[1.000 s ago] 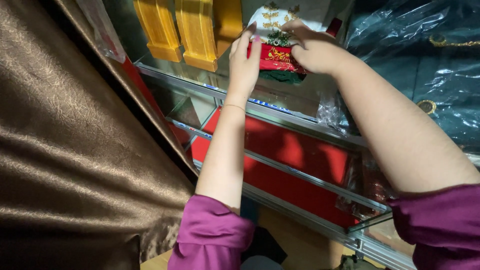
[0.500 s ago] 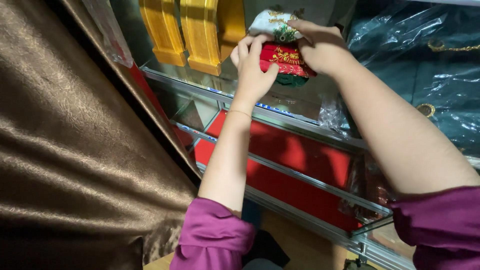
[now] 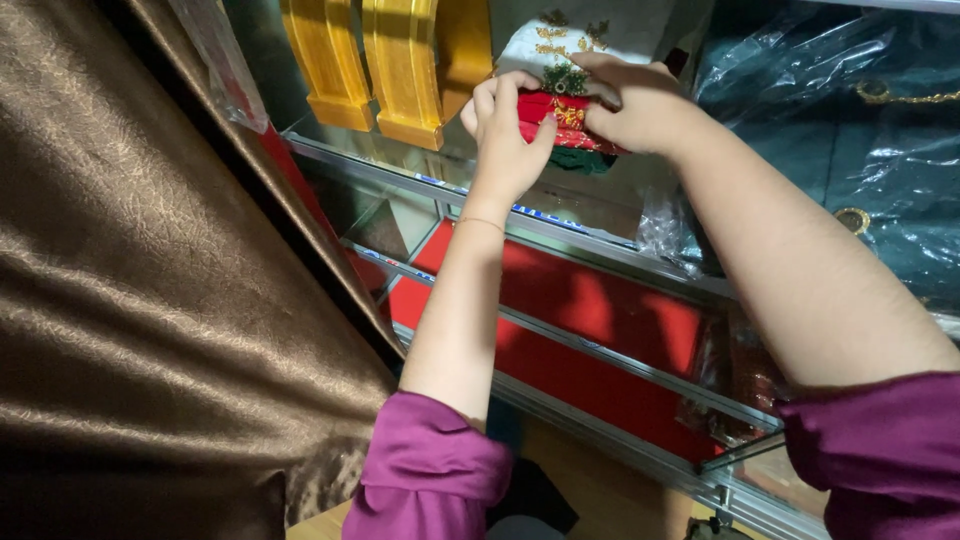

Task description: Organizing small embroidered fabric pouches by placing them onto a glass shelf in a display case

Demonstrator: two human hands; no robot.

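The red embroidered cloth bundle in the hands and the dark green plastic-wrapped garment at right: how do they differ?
The red embroidered cloth bundle is small, bare of wrapping and gripped by the left hand and right hand. The dark green plastic-wrapped garment is much larger, sealed in clear shiny film and touched by neither hand. The bundle is bright red, the garment deep green. Both carry gold trim and lie at the top glass shelf.
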